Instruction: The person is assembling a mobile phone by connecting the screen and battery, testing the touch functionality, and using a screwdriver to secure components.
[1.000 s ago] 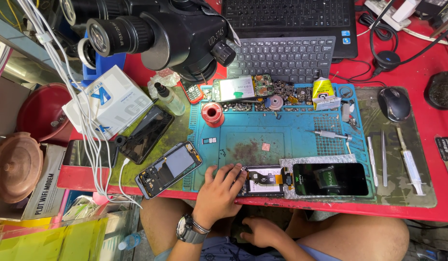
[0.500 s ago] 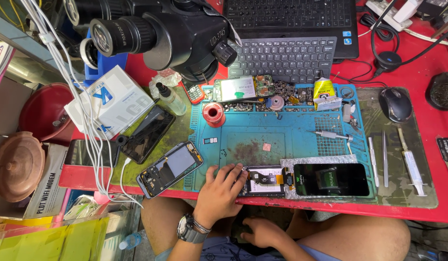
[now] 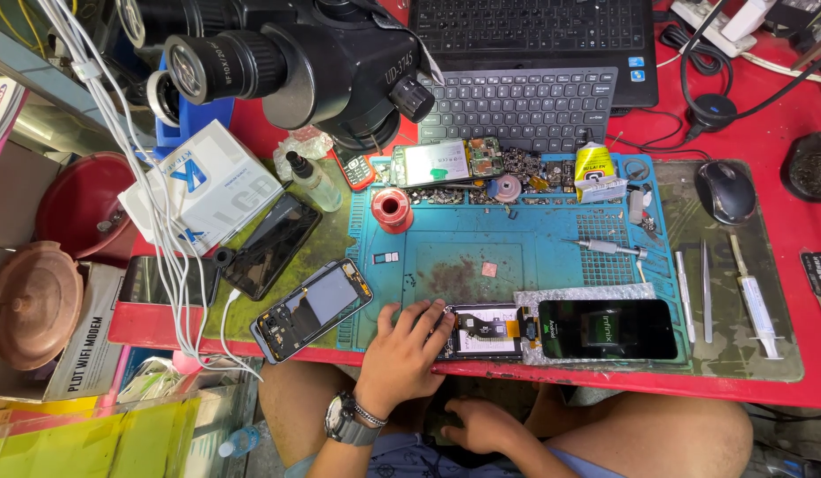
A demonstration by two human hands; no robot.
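Left hand (image 3: 401, 354) laid flat, fingers spread, pressing on the left end of the opened phone body (image 3: 481, 331) at the near edge of the blue repair mat (image 3: 463, 239); not clamped around anything. Right hand (image 3: 481, 425) below the table edge over the lap, fingers curled; whether closed on anything cannot be told.

Procedure, as judged:
- Keep downward pressure even, palm off the exposed board.
- Avoid strain on the orange flex joining the body to the detached display (image 3: 607, 329), lying glass-up just right of it on a bubble-wrap sheet (image 3: 570, 296).
- Keep the body square to the mat edge to prevent sliding off.

Materials: mat rubbery, ribbed, stained at centre. Display glossy black. Second phone frame (image 3: 311, 310) to the left, matte, open-backed. Tweezers (image 3: 704, 288) thin, metallic. Solder-wire spool (image 3: 392, 209) red, round. Microscope (image 3: 286, 62) black, hard-cased.
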